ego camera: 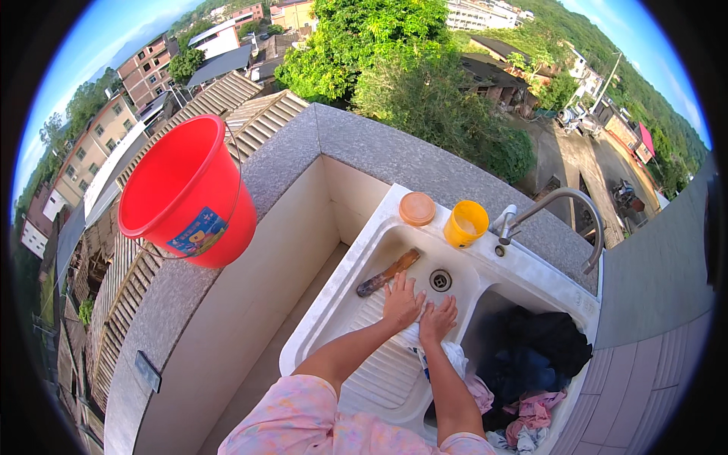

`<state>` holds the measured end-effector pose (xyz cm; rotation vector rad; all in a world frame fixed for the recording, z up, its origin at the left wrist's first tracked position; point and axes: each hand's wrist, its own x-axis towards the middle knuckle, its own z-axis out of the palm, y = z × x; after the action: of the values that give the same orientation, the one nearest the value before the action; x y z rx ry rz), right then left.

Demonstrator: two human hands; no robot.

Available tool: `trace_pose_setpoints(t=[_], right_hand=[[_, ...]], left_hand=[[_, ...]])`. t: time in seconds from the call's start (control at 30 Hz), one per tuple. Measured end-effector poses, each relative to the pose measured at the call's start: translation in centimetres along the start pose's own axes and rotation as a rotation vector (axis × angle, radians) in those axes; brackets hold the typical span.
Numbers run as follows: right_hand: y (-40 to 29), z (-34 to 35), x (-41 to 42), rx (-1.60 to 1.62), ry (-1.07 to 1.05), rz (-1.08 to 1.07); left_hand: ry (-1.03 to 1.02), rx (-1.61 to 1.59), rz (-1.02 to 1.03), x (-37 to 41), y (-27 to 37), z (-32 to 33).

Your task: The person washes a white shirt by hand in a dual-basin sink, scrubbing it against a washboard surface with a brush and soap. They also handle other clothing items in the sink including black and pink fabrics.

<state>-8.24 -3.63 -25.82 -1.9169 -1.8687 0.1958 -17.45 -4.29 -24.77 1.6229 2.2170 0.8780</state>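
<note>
My left hand (402,300) lies palm down on the ribbed washboard (382,375) of a white laundry sink, fingers spread toward the drain (440,280). Beside it, my right hand (438,322) also faces down with its fingers extended. Both palms press on a bunched white garment (453,357) with some blue on it; the hands and forearms hide part of it. Just beyond my left fingertips, a worn wooden laundry brush or paddle (389,273) rests in the basin. The undersides of both hands are hidden.
In the right basin lie dark clothes (526,347) and pink clothes (534,412). A yellow tub (466,223), an orange lid (417,209) and a curved metal faucet (560,196) line the sink's back rim. On the stone-topped parapet (375,133) stand a red bucket (190,193) and a phone-like object (148,371).
</note>
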Motion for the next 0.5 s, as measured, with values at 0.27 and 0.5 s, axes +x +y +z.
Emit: trace_pose_setpoints(t=[0.27,0.5], right_hand=[[1.2,-7.1,-10.6,0.495,-0.188,-0.238],[0.9,-2.0,-3.3,0.266,-0.242,-0.165]], left_hand=[[-0.107,-0.431,0.247,-10.9,-0.9,-7.0],[-0.154,-0.284,0.092,-4.0,-2.0,-0.4]])
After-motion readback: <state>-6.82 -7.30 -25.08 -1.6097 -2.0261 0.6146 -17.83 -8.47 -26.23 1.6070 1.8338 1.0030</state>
